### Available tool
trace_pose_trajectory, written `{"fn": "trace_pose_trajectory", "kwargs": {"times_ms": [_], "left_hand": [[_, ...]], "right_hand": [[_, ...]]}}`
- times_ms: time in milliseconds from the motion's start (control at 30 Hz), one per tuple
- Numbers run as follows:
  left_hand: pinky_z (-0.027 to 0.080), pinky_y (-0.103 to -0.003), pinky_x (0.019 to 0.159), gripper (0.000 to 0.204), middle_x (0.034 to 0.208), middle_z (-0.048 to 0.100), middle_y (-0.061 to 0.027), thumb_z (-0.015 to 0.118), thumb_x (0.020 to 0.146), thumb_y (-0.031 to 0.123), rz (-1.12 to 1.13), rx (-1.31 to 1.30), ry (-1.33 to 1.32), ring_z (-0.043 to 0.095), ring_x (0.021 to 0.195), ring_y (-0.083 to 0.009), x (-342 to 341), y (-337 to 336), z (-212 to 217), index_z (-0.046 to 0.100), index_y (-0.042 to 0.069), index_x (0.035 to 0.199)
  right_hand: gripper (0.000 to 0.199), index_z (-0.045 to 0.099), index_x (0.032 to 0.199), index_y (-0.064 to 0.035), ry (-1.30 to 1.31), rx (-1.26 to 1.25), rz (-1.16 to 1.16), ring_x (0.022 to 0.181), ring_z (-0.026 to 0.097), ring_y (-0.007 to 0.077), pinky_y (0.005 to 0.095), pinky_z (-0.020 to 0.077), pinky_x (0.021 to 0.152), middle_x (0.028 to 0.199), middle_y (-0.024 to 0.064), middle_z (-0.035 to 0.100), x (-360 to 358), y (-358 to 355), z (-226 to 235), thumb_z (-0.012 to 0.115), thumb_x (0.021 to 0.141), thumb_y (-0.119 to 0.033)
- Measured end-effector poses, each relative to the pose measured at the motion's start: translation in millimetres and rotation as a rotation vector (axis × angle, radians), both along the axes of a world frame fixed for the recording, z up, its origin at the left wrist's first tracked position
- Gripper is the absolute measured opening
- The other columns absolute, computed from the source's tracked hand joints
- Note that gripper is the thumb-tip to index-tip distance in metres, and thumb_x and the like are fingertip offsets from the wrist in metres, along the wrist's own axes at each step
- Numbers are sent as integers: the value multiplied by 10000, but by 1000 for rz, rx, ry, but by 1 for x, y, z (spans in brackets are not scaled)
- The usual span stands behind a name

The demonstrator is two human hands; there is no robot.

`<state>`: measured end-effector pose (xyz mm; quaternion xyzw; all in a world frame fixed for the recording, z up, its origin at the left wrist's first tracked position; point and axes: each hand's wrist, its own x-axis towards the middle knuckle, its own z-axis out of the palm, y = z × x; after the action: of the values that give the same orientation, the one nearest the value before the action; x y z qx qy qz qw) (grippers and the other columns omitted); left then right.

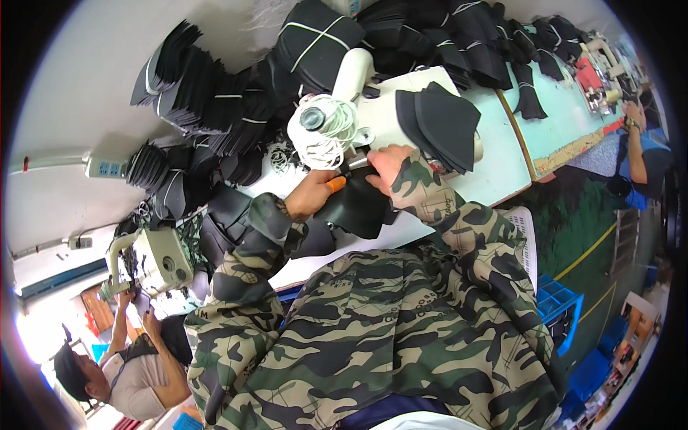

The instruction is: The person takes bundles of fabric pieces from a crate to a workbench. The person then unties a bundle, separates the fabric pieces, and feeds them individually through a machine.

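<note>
I see my left hand (309, 195) pinching an orange-handled tool (342, 179) while my right hand (387, 166) presses flat on black fabric (355, 211) on the worktop (494, 172)

Both forearms, in camouflage-patterned sleeves, are reaching forward from the lower edge and converging toward the middle. The left hand (309, 195) is curling closed, knuckles up, with its fingers wrapping tightly around what it is gripping. The right hand (388, 165) is lying just beside it, palm down, fingers bending and pressing downward. The two hands are nearly touching, with the elbows spreading outward.
</note>
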<state>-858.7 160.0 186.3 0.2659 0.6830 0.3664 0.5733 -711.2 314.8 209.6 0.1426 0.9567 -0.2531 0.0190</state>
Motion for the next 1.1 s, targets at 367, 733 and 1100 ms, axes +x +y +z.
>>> {"fn": "trace_pose_trajectory", "kwargs": {"times_ms": [367, 733, 1100], "left_hand": [[392, -251, 347, 218, 522, 520, -77, 390, 908, 142, 68, 85, 143, 495, 365, -147, -35, -5, 1, 540, -9, 861], [484, -445, 614, 294, 731, 624, -152, 698, 727, 313, -382, -328, 1197, 626, 737, -332, -7, -90, -60, 589, 69, 850], [425, -268, 621, 233, 727, 586, -36, 538, 905, 197, -288, 68, 122, 484, 675, -87, -6, -46, 17, 578, -23, 971]], "right_hand": [[213, 607, 910, 8, 173, -581, -230, 678, 593, 257, 330, 462, 632, 740, 155, 597, 80, 23, -1, 615, 763, -145], [172, 625, 878, -44, 442, -111, -275, 704, 588, 271, 367, 475, 625, 779, 98, 596, 74, 16, -10, 663, 732, -126], [227, 614, 819, -1, -138, -888, -162, 634, 644, 199, 314, 488, 579, 674, 106, 645, 30, -54, -34, 613, 817, -229]]}}
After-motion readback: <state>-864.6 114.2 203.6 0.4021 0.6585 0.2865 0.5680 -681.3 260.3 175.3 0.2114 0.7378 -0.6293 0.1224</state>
